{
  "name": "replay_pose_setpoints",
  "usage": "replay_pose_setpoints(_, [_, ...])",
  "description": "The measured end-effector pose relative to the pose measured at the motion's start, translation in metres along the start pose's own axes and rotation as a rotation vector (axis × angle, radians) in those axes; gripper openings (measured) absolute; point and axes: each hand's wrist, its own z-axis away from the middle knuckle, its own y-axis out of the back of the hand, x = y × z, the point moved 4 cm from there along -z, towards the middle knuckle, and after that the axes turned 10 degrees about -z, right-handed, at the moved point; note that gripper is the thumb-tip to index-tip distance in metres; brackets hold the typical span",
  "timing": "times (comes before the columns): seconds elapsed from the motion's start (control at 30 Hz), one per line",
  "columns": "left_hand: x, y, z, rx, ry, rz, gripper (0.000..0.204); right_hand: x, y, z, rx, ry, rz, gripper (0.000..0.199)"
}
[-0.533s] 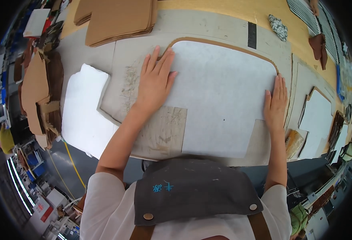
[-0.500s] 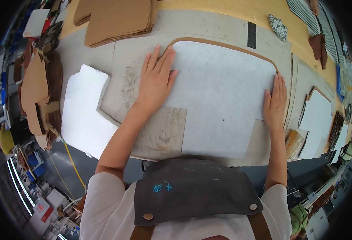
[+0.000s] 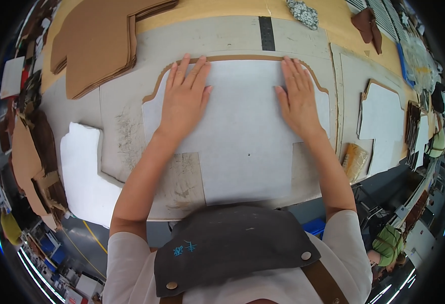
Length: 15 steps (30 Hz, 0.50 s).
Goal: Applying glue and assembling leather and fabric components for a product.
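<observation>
- Step in hand, judged: white sheet (image 3: 243, 137) being pressed flat onto a brown shaped piece (image 3: 243, 58), whose edge shows along the sheet's far side.
- Sheet lies mid-table (image 3: 121, 101), directly in front of the person, near edge close to the apron (image 3: 232, 243).
- L hand (image 3: 184, 99) laid palm-down on the sheet's far-left part, fingers spread, nothing gripped.
- R hand (image 3: 298, 99) laid palm-down on the far-right part, fingers slightly spread, flat, nothing gripped.
- Both forearms extended fwd, roughly parallel.
- Next move, probably: even pressure worked outward, sheet edges kept inside the brown outline.
- Nearby: brown cardboard stack (image 3: 101, 40) far left, white foam piece (image 3: 83, 177) at left.
</observation>
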Motion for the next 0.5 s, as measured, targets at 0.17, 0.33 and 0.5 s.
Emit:
replay_pose_setpoints(0.17, [0.032,-0.005,-0.020,-0.015,-0.098,0.078,0.040,-0.024,-0.013,-0.011,-0.060,0.094,-0.083,0.048])
replay_pose_setpoints(0.33, [0.039,-0.007,-0.021,-0.009,-0.142,0.144,0.039,-0.022,-0.008,-0.003,-0.067,0.098,-0.102,0.046])
replay_pose_setpoints(0.5, [0.022,-0.001,-0.015,-0.013,-0.115,0.099,0.038,-0.012,0.004,0.012,-0.074,0.045,-0.049,0.047])
